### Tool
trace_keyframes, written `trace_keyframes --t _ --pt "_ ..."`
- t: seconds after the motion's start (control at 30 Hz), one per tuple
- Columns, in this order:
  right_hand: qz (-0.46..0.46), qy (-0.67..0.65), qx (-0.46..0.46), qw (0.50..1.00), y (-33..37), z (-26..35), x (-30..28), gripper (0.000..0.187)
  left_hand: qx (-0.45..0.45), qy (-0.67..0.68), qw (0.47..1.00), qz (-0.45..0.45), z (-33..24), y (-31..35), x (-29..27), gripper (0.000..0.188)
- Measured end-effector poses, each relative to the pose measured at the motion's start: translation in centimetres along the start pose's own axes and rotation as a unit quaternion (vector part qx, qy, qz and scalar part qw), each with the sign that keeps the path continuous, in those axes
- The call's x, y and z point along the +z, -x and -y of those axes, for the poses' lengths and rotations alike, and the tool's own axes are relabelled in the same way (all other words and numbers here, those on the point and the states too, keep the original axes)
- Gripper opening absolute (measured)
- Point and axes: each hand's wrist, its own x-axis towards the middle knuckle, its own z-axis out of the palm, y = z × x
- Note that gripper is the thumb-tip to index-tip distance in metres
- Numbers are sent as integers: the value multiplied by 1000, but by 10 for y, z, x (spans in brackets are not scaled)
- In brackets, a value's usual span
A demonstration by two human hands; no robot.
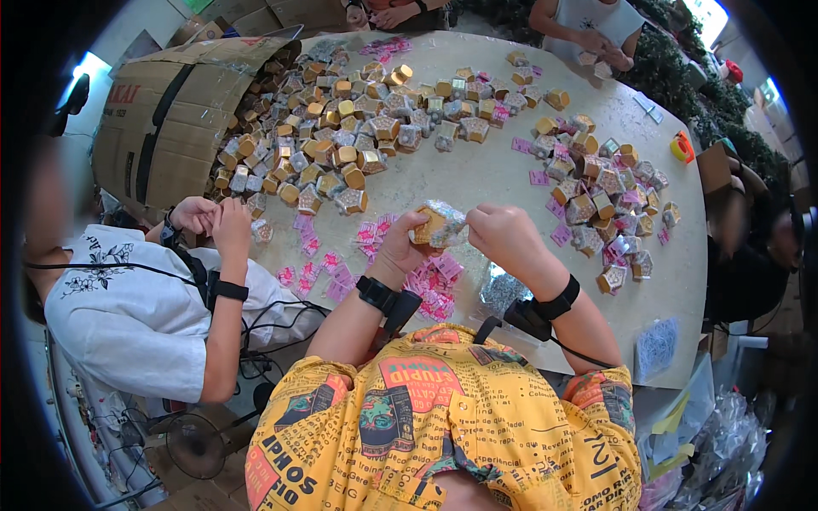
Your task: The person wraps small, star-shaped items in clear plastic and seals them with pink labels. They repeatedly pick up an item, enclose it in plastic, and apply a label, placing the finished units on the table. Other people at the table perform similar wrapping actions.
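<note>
My left hand (399,247) holds up a gold, faceted ornament (441,228) with a glittery silver side, over the near part of the table. My right hand (511,243) is closed in a pinch close against its right side; what the fingertips grip is too small to make out. Below the ornament lies a pile of pink tags (436,285). Beside it, under my right forearm, is a patch of silver glittery material (504,289).
A tipped cardboard box (179,119) spills a large heap of gold-and-silver ornaments (341,145). Another heap (601,192) lies right, near orange tape (682,147). A bag of white strands (656,349) sits at the near-right edge. Co-workers surround the table, one (145,298) close left.
</note>
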Motion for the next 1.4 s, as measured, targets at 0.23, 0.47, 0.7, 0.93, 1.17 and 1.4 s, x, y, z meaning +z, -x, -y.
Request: trace_keyframes --t 0.23,0.47,0.7,0.93,1.17,1.4 --pt "30 38 -21 999 6 -2 2 4 15 -65 997 -28 -2 0 12 38" --pt "-13 -130 42 990 12 -10 1 8 -12 -49 998 -35 0 1 16 37" --pt "97 -471 285 829 25 -26 -8 10 -41 -28 998 -23 6 -3 16 38" --pt "92 -534 292 788 35 -41 13 13 -73 -42 996 7 15 -7 5 36" --pt "64 -545 326 769 64 -53 30 13 -143 -30 989 4 35 -21 8 34" --pt "6 -237 400 885 125 -127 -18 12 -93 -370 915 -128 49 -23 13 48"
